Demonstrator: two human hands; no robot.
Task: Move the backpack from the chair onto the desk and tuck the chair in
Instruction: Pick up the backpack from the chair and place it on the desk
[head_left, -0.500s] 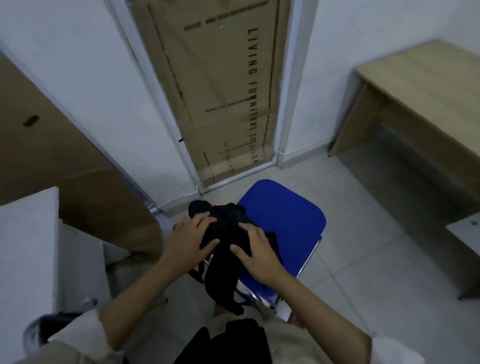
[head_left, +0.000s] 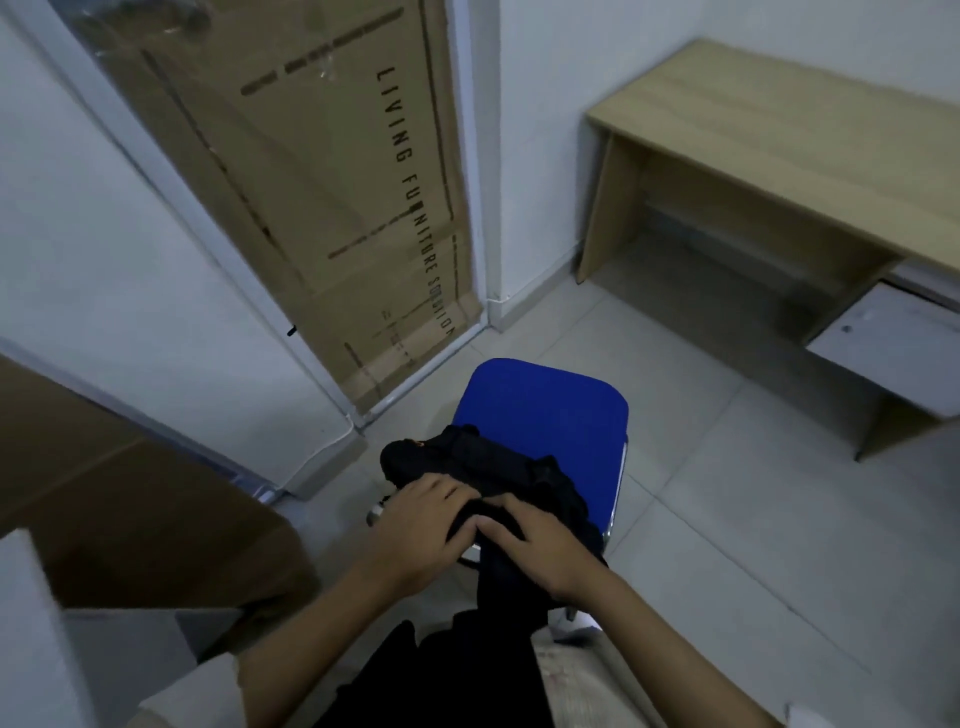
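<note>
A black backpack (head_left: 483, 462) lies on the near edge of a chair with a blue seat (head_left: 550, 410), part of it hanging down toward me. My left hand (head_left: 415, 525) grips the bag's left side with fingers curled over the fabric. My right hand (head_left: 535, 540) presses and holds the bag's near right part. The two hands almost touch. A light wooden desk (head_left: 769, 130) stands at the upper right, its top bare, a step beyond the chair.
A tall cardboard box (head_left: 337, 182) leans behind a glass panel straight ahead. A grey drawer unit (head_left: 893, 338) sits under the desk's right end. Brown boards (head_left: 130, 499) and a white box (head_left: 31, 623) fill the left. Pale tiled floor (head_left: 753, 519) lies between chair and desk.
The view has swung right, showing more of the desk. Both hands have drawn closer together on the backpack and tightened on it; the bag sits a little nearer the seat's edge.
</note>
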